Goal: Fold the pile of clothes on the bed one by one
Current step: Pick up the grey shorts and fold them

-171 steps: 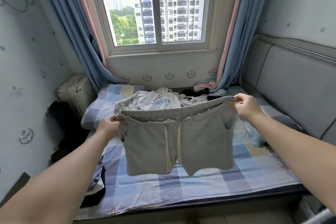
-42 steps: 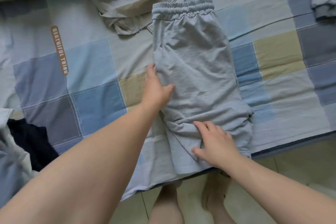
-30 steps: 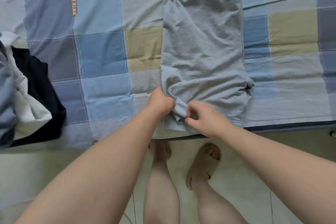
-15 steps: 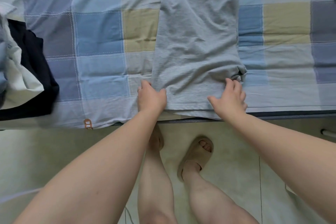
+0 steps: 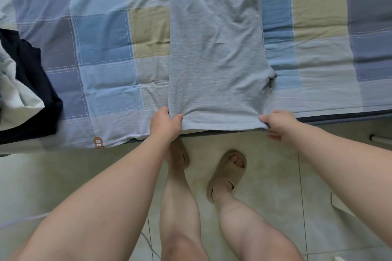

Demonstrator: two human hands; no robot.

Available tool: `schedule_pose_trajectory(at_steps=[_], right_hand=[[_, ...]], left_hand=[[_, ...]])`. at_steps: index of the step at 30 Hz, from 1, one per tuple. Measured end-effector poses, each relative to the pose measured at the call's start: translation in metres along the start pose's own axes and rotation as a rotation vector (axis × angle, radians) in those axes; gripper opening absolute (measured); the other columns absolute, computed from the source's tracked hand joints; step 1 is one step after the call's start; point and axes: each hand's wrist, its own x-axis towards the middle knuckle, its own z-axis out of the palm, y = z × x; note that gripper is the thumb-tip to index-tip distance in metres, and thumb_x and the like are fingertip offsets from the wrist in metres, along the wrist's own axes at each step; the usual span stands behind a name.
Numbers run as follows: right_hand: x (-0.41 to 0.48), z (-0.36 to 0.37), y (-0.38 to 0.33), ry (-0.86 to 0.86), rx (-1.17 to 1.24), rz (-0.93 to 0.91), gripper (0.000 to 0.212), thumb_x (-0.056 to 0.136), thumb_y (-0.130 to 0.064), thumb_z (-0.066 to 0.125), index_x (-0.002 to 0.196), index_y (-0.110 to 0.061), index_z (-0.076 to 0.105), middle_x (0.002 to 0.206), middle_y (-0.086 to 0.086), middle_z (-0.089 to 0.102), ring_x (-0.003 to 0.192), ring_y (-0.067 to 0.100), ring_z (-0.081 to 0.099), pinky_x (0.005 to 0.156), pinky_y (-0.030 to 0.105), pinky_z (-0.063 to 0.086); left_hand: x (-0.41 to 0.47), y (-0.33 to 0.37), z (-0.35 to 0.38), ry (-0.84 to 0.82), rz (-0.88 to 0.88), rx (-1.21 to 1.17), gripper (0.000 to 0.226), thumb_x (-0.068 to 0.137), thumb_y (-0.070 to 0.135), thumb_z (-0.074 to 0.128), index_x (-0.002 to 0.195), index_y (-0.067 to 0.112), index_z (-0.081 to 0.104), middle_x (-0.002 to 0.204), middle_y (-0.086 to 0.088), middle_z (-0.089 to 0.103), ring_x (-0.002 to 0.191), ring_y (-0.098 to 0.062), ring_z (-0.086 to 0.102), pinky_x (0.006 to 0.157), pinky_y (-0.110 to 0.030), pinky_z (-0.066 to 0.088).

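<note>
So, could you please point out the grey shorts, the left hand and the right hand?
grey shorts [image 5: 216,59]: head view, mid fabric.
left hand [image 5: 164,124]: head view, its back.
right hand [image 5: 279,122]: head view, its back.

One head-worn wide-angle view, tilted steeply down at the bed edge [image 5: 339,115], close. Left hand [image 5: 165,123] and right hand [image 5: 278,122] sit mid-frame, forearms from the bottom corners. Beyond the fingers: grey shorts [image 5: 214,53] they pinch, checked sheet [image 5: 101,48]. Nearer than the fingers: tiled floor [image 5: 275,178], own legs [image 5: 180,207].
</note>
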Motion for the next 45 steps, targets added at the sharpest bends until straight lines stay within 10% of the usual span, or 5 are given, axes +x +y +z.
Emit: schedule_pose_trajectory(at_steps=[6,14,22,30,45], right_hand=[[0.004,-0.001,-0.001,0.097,-0.081,-0.196,0.068,0.085,-0.043,0.077,0.133,-0.01,0.041,0.12,0.001,0.048,0.109,0.025,0.053,0.1,0.045,0.047],[0.001,0.016,-0.002,-0.108,0.12,-0.107,0.04,0.089,-0.024,0.077,0.122,-0.007,0.063,0.113,0.009,0.069,0.1,0.029,0.067,0.093,0.043,0.056],[-0.079,-0.017,0.032,-0.107,0.282,-0.007,0.019,0.094,-0.016,0.07,0.111,-0.01,0.064,0.095,0.005,0.067,0.072,0.018,0.062,0.048,0.024,0.051],[-0.187,-0.072,0.039,-0.106,0.241,0.112,0.022,0.092,-0.016,0.071,0.108,-0.005,0.061,0.078,0.01,0.064,0.057,0.017,0.056,0.042,0.021,0.045],[-0.124,-0.056,-0.185,-0.08,0.648,0.142,0.012,0.1,-0.027,0.057,0.106,-0.018,0.057,0.072,-0.001,0.059,0.052,0.006,0.056,0.039,0.016,0.045]], left_hand=[[-0.001,0.007,0.005,0.003,-0.094,-0.186,0.047,0.089,0.038,0.074,0.118,0.013,0.047,0.102,0.003,0.055,0.095,-0.022,0.057,0.08,-0.033,0.043],[0.003,0.005,0.007,-0.096,-0.097,-0.305,0.033,0.094,0.033,0.068,0.122,0.015,0.065,0.112,0.0,0.07,0.103,-0.024,0.066,0.096,-0.04,0.054],[-0.089,0.009,-0.022,-0.163,-0.289,-0.527,0.019,0.098,0.021,0.065,0.114,0.017,0.057,0.108,-0.004,0.063,0.096,-0.022,0.062,0.077,-0.034,0.057],[-0.203,0.02,-0.065,-0.18,-0.569,-0.648,0.012,0.093,0.02,0.069,0.096,0.012,0.061,0.076,-0.006,0.062,0.059,-0.016,0.055,0.061,-0.029,0.052],[-0.049,0.175,-0.152,-0.305,-0.555,-0.929,0.017,0.096,0.021,0.052,0.085,0.016,0.065,0.076,0.005,0.066,0.066,-0.007,0.055,0.068,-0.025,0.046]])
